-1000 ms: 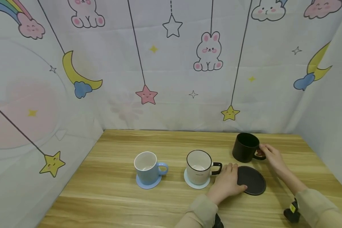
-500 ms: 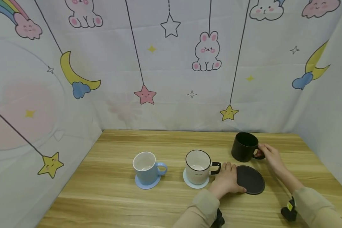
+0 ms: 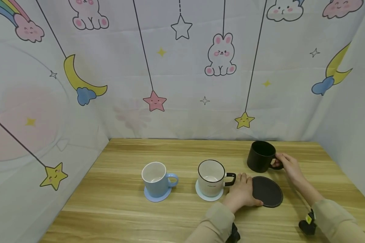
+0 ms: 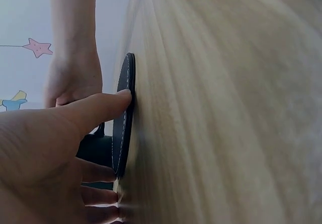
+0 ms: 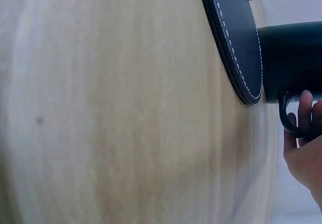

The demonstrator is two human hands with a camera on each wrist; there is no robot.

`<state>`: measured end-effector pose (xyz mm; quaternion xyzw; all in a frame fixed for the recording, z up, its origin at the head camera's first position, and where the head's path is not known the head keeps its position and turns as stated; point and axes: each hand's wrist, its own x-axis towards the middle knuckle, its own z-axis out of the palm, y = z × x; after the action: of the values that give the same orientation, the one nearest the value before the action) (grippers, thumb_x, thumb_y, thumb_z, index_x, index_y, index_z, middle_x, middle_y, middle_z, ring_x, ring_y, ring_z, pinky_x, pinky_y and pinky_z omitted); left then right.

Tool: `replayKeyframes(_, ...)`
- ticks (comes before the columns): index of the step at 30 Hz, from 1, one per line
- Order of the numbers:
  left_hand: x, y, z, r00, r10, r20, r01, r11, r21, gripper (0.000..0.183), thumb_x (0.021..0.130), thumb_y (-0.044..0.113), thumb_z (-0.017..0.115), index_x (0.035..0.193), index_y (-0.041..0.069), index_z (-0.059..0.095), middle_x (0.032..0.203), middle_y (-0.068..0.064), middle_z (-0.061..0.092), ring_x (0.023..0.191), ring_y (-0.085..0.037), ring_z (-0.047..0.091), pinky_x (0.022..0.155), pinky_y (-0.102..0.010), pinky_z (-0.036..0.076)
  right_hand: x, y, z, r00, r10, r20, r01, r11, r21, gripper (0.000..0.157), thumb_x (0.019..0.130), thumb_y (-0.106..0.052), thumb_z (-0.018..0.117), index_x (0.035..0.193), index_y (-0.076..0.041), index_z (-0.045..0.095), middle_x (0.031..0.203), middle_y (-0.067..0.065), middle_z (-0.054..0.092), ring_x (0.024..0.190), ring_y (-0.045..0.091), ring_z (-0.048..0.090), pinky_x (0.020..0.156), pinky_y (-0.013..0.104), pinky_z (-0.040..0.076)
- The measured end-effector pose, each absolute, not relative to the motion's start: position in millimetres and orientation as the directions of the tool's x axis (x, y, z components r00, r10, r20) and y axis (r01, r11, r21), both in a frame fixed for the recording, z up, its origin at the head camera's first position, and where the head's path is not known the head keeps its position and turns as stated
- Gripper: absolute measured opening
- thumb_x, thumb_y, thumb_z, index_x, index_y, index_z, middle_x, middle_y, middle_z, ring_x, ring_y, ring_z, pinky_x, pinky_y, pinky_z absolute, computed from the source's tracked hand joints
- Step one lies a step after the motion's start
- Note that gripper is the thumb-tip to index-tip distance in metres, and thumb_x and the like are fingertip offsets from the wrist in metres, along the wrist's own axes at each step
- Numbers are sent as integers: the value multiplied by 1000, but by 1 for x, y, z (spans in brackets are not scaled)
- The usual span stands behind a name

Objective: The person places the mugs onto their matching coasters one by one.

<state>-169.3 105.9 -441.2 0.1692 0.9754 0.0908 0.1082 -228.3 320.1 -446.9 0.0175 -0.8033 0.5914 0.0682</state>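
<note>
On the right of the table, a round black coaster [image 3: 269, 192] with white stitching round its edge lies flat. My left hand [image 3: 242, 193] rests along its left side, the thumb on its near edge and the fingertips reaching down to the table, as the left wrist view shows. Just behind the coaster stands a black mug [image 3: 261, 158], upright, handle to the right. With my right hand [image 3: 290, 167] I hold that handle; in the right wrist view the fingers [image 5: 305, 110] go through its loop.
A white mug [image 3: 211, 179] with a black rim stands on a pale blue coaster [image 3: 210, 198], its handle close to my left fingers. Farther left, a blue mug [image 3: 155, 180] is on a blue coaster [image 3: 156, 198]. A patterned white cloth [image 3: 182, 74] hangs behind the table.
</note>
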Motion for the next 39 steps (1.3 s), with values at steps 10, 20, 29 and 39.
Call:
replayKeyframes(10,-167,104,-442,-916,344,-208,305,931,198,88,74,67,68,146,28,36,156,10,28,145,-9,26,96,-31,49,-228,312,-453,-986,104,126,-117,95,-989,30,100,-21,52,72,-14,63,67,-11,57,65,5,61,68,17,51)
replayKeyframes(20,-166,102,-440,-911,352,-216,308,928,212,86,75,66,68,146,28,37,156,10,28,145,-9,26,96,-32,49,-226,306,-452,-988,146,55,-52,26,-998,36,101,-16,47,68,-16,62,66,-11,54,64,5,58,70,17,48)
replayKeyframes(29,-170,104,-443,-913,355,-203,314,927,205,87,75,66,68,147,28,36,156,10,27,145,-9,25,94,-29,50,-227,301,-449,-984,169,51,-56,-28,-998,34,100,-20,50,67,-20,60,65,-12,53,64,4,56,71,16,46)
replayKeyframes(39,-174,108,-443,-913,342,-225,301,933,195,88,76,68,66,148,30,32,157,12,24,147,-7,21,95,-27,50,-225,294,-436,-977,207,42,-62,-89,-994,38,100,-12,48,64,-17,58,62,-11,53,62,3,55,68,15,47)
